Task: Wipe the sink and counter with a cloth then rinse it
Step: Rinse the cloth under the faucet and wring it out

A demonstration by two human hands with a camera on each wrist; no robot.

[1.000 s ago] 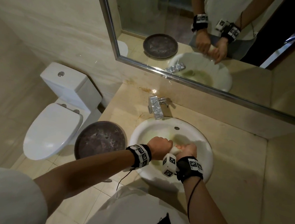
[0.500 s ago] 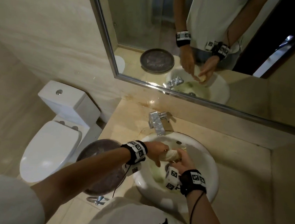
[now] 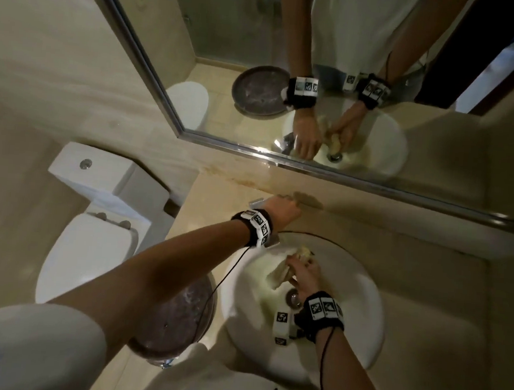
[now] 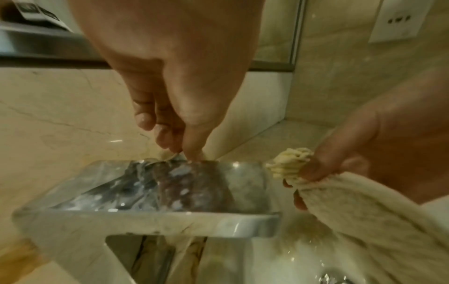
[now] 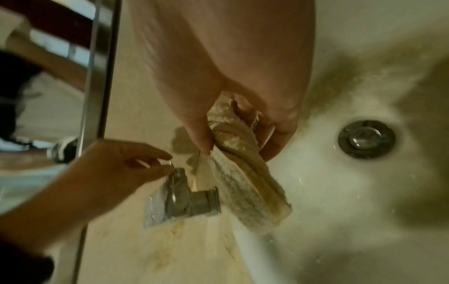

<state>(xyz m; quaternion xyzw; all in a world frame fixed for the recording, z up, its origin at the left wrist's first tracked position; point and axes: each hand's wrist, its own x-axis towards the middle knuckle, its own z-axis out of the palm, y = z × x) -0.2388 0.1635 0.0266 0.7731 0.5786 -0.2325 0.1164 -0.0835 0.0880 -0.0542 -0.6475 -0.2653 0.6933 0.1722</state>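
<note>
A cream cloth [image 3: 278,275] hangs, twisted, in the white sink [image 3: 364,298] above the drain [image 3: 293,297]. My right hand [image 3: 299,266] grips its upper end; in the right wrist view my right hand [image 5: 233,142] has thumb and fingers curled round the cloth [image 5: 243,178]. My left hand [image 3: 292,202] reaches over the chrome faucet [image 4: 170,192] at the sink's back. There my left hand [image 4: 179,149] pinches the far end of the lever; the right wrist view shows my left hand [image 5: 168,163] on the faucet [image 5: 187,198]. I cannot tell whether water runs.
The beige counter [image 3: 425,300] surrounds the sink, with brown stains behind the faucet. A mirror [image 3: 293,28] hangs above it. A white toilet [image 3: 86,243] and a dark round bin lid [image 3: 175,317] stand to the left. A wall socket [image 4: 398,21] sits on the right wall.
Both hands were on the cloth over the sink. My left hand has let go and moved up to the faucet lever; the right hand alone holds the cloth.
</note>
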